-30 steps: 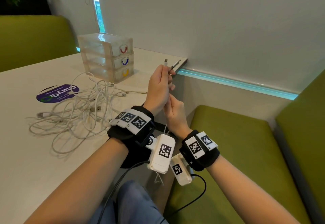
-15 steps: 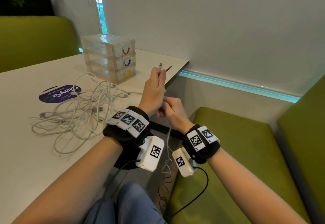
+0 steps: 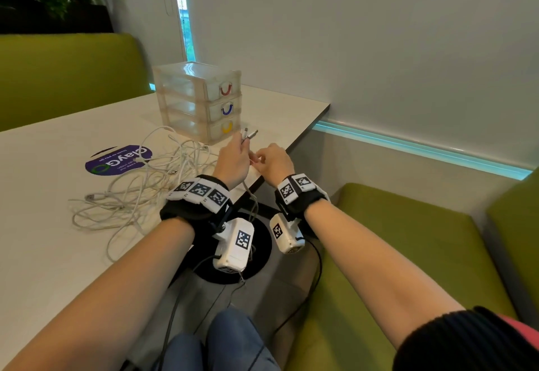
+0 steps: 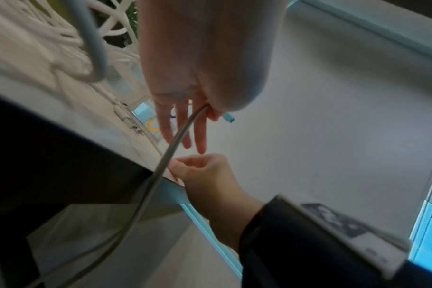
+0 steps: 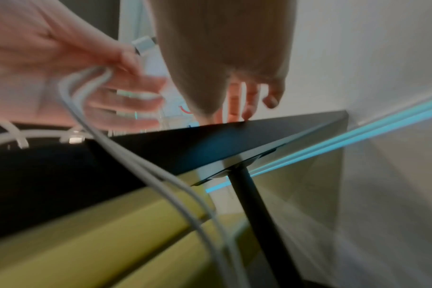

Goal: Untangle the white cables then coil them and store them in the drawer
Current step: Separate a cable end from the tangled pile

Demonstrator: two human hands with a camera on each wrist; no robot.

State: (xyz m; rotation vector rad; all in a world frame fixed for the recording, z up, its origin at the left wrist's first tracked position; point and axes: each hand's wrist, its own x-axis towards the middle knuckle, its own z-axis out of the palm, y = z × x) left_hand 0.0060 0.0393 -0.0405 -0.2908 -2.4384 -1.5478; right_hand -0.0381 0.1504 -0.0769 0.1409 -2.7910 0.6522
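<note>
My left hand hovers over the table's near edge and pinches one white cable. The cable's two connector ends stick up past the fingers. In the right wrist view its two strands hang from the left hand below the tabletop. In the left wrist view the thumb and fingers pinch the cable. My right hand sits just right of the left, fingers loosely curled at the table edge with no cable seen in them. The tangled white cables lie left of my hands. The clear three-drawer unit stands behind them, all drawers closed.
The white table bears a purple round sticker at the left. Its black edge and black pedestal leg are beside my right hand. Green benches surround the table, and a wall lies to the right.
Both hands have come down from in front of the wall to the table's edge. The connector ends now sit just in front of the drawers. The right hand no longer grips the cable under the left.
</note>
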